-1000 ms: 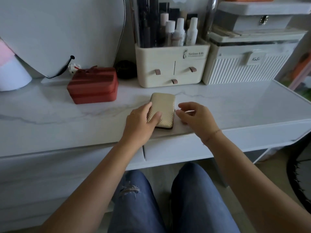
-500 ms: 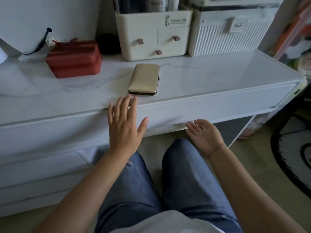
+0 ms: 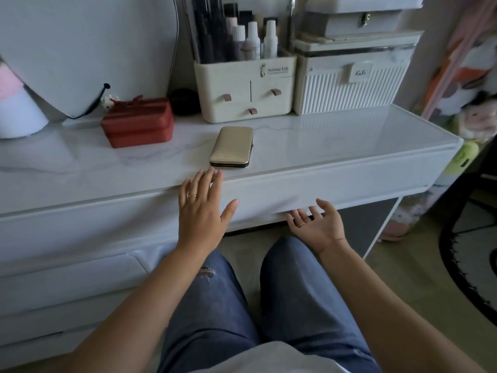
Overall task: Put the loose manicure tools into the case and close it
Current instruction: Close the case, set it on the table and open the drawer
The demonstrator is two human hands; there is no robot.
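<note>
The gold textured manicure case lies closed near the front edge of the white marble-look table. No loose tools show on the tabletop. My left hand hovers just in front of the case, fingers spread and straight, its fingertips at the table's edge, holding nothing. My right hand is lower, in front of the drawer face, palm turned up with relaxed fingers and nothing in it.
A red box sits at the back left beside a white mirror. A cream organiser with bottles and a white ribbed box line the back. My knees in jeans are below the table.
Both hands let go of the closed case and drew back off the tabletop; the left now hovers at the edge and the right hangs lower, palm up.
</note>
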